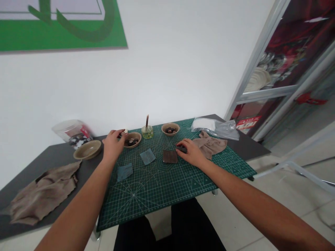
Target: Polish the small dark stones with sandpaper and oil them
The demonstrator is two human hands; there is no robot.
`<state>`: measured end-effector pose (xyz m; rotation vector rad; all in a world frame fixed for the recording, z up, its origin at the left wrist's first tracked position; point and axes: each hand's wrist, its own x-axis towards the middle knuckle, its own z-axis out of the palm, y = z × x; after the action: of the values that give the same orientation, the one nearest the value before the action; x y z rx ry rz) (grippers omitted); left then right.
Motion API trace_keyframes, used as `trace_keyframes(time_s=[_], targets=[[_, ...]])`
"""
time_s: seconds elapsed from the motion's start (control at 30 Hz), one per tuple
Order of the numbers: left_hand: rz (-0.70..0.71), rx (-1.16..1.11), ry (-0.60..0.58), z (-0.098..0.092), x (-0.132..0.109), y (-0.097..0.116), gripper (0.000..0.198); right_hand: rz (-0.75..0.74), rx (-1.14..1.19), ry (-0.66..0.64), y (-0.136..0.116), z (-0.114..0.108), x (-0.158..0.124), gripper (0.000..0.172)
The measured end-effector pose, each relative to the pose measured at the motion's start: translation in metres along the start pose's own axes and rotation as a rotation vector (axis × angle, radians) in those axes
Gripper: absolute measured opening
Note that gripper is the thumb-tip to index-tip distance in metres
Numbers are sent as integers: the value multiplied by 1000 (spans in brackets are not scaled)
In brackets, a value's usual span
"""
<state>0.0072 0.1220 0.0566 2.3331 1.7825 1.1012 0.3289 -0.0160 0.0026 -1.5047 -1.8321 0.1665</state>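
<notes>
My left hand (114,143) is at the left edge of the green cutting mat, beside a beige bowl (134,135) of small dark round pieces. Its thumb and fingers are closed together over a small dark thing too small to name. A white-topped item (126,131) shows just past the fingertips. My right hand (192,153) rests low over the mat, its fingers curled round a dark block-like piece (182,149). Just left of it lies a brown square of sandpaper-like sheet (170,157). Two blue-grey squares, one nearer the middle (148,157) and one further left (125,172), lie flat.
Behind stand a glass jar (147,132) of yellowish liquid with a brush-like stick and a second bowl (170,125) of dark pieces. A plastic bag (214,127) and brown cloth (209,144) lie right. Another cloth (47,191), bowl (87,150) and clear tub (70,130) sit left.
</notes>
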Motion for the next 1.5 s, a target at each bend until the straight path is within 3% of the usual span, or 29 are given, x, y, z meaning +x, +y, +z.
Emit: trace_keyframes(time_s=[0.13, 0.3, 0.5, 0.63, 0.77, 0.87, 0.97, 1.07, 1.33, 1.5], targets=[[49, -112, -31, -16, -34, 14, 41, -6, -110, -91, 2, -12, -18, 25], [-27, -341, -117, -22, -97, 46, 37, 18, -218, -163, 15, -10, -30, 38], [-57, -569, -203, -5, -140, 88, 20, 70, -170, -91, 15, -11, -14, 14], [-128, -744, -258, 8, -148, 103, 20, 188, -121, 81, 0, -15, -7, 16], [-165, -835, -258, 15, -152, 103, 26, 227, -20, 193, -32, 0, -16, 22], [-191, -921, -255, 17, -155, 99, 28, 168, 149, 205, -62, 21, -30, 12], [-207, -991, -242, 13, -158, 94, 25, 94, 355, 123, -88, 40, -39, 2], [-218, -1027, -224, 8, -161, 90, 19, 21, 397, 55, -104, 53, -40, 5], [-245, -1066, -199, 6, -164, 81, 14, -53, 497, -15, -101, 65, -31, 12], [-255, -1069, -224, 10, -164, 80, 17, -38, 563, 46, -96, 67, -33, 11]])
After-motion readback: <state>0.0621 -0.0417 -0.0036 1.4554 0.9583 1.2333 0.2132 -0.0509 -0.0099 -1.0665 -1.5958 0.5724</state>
